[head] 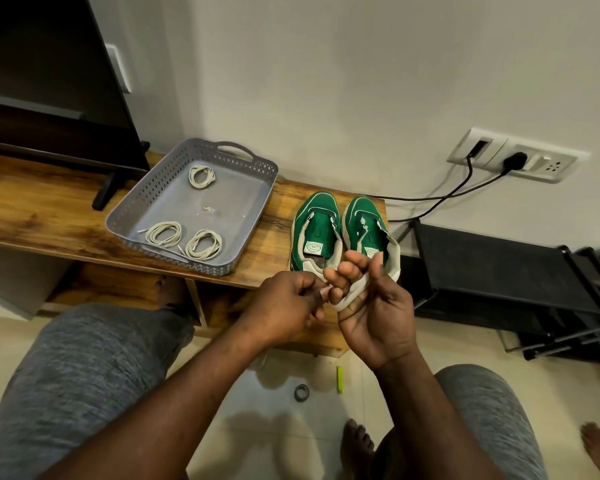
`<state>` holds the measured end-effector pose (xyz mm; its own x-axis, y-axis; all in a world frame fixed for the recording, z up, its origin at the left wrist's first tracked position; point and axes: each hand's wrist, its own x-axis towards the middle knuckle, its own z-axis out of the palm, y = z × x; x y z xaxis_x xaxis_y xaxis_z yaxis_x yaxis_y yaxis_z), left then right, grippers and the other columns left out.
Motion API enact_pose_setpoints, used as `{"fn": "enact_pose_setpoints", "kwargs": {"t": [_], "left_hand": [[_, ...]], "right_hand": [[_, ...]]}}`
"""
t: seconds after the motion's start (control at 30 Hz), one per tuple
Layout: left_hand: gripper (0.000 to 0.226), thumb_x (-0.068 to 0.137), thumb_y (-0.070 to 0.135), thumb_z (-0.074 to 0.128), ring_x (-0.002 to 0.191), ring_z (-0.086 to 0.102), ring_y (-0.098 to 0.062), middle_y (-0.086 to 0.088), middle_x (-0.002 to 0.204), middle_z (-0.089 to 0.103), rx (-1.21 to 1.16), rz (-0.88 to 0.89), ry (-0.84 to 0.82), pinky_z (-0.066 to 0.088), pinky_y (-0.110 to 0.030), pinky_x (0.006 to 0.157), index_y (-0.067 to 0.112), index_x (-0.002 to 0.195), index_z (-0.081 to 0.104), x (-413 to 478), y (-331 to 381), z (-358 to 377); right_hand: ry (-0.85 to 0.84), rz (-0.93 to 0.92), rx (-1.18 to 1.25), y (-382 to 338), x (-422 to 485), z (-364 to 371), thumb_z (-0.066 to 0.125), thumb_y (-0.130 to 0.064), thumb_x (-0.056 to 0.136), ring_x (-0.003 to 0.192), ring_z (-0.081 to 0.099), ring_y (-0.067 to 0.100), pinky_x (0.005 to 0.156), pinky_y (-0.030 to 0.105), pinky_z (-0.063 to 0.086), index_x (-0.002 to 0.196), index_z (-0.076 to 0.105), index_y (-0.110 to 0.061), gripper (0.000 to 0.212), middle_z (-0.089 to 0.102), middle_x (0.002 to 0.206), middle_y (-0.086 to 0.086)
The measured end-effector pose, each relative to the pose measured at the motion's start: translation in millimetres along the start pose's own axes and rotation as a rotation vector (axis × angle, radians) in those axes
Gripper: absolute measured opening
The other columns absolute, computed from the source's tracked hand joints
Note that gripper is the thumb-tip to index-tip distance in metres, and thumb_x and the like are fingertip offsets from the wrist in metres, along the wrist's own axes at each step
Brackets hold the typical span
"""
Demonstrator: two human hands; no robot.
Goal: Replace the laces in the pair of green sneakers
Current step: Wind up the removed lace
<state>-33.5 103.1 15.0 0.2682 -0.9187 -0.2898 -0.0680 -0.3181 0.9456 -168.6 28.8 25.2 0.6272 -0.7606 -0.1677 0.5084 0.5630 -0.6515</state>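
Fingers of our right hand (374,306) curl round a white lace (353,294) just in front of the green sneakers (340,230); our left hand (284,303) pinches its end.

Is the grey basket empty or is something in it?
Not empty. Three coiled laces lie on the floor of the grey basket.

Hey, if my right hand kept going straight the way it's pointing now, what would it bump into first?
Probably the heel of the right-hand green sneaker, just beyond the right hand holding the lace; depth is unclear.
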Motion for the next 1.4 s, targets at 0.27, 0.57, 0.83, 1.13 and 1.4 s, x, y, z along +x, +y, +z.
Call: {"fn": "enact_pose_setpoints", "kwargs": {"t": [0.27,0.57,0.83,1.13,1.4], "left_hand": [[0.028,0.1,0.032,0.069,0.062,0.061,-0.001,0.006,0.074,0.076,0.346,-0.054,-0.029,0.048,-0.023,0.064,0.017,0.078,0.076,-6.7,-5.6,11.6],[0.014,0.097,0.028,0.075,0.062,0.066,-0.006,0.002,0.07,0.075,0.254,-0.089,0.004,0.051,-0.024,0.062,0.018,0.086,0.074,-6.5,-6.0,14.3],[0.012,0.095,0.002,0.072,0.053,0.052,-0.005,0.002,0.074,0.073,-0.368,0.012,-0.053,0.042,-0.016,0.05,0.008,0.105,0.077,-6.0,5.3,13.3],[0.025,0.091,-0.003,0.076,0.085,0.075,-0.013,-0.009,0.098,0.08,-0.232,0.068,-0.042,0.058,-0.023,0.073,0.009,0.113,0.078,-4.4,-2.4,17.8],[0.01,0.09,0.022,0.081,0.086,0.072,-0.003,0.012,0.092,0.078,0.166,0.317,0.269,0.061,-0.034,0.08,0.025,0.099,0.084,-1.9,-10.2,13.9]], "right_hand": [[0.111,-0.141,0.198,-2.2,6.5,-8.9,0.039,-0.034,0.11,0.117,0.071,0.034,0.088,0.033,0.063,0.109,0.078,-0.002,0.051,0.077,0.11,0.014],[0.141,-0.159,0.177,-3.1,5.1,-11.9,0.036,-0.04,0.11,0.129,0.064,0.036,0.096,0.037,0.06,0.12,0.075,-0.001,0.056,0.073,0.125,0.018],[0.116,-0.106,-0.057,4.6,4.9,-10.4,0.027,-0.074,0.099,0.143,0.05,0.043,0.123,0.055,0.033,0.151,0.041,0.008,0.098,0.053,0.15,0.03],[0.11,-0.035,-0.126,11.9,3.7,-11.9,0.022,-0.075,0.098,0.142,0.051,0.041,0.123,0.055,0.031,0.149,0.044,0.008,0.1,0.055,0.147,0.03],[0.034,0.021,-0.188,23.8,1.1,-5.1,0.019,-0.072,0.103,0.142,0.052,0.039,0.11,0.041,0.051,0.147,0.046,0.011,0.098,0.055,0.145,0.032]]}}
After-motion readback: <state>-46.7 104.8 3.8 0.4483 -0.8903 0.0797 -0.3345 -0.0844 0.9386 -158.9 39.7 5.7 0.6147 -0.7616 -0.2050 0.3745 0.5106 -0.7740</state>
